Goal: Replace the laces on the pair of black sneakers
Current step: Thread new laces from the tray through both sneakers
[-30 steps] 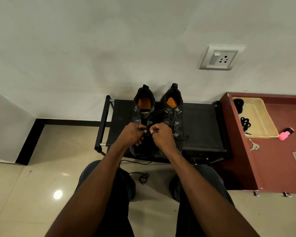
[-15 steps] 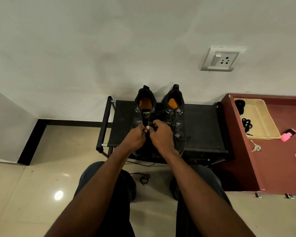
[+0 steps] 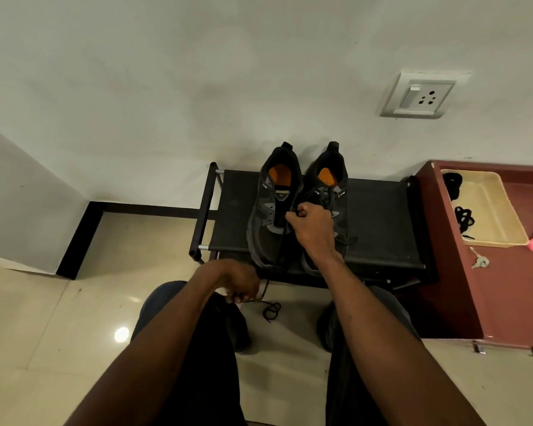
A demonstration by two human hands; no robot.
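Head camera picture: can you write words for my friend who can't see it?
A person's right hand pinches a black lace above two black sneakers on a low black rack, while the left hand pulls the lace's other end toward their knees. A tray lies on the red cabinet beside it.

Sneakers: left sneaker [image 3: 271,210] and right sneaker [image 3: 330,192] side by side on the bench [image 3: 379,222], heels toward the wall [image 3: 197,87].
Cabinet [image 3: 511,287]: right of the bench.
Tray [image 3: 486,207]: on the cabinet.
Keys [image 3: 479,259]: before the tray.
Socket [image 3: 420,95]: on the wall, above.

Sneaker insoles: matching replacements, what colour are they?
Orange insoles, seen inside both black sneakers in the head view.
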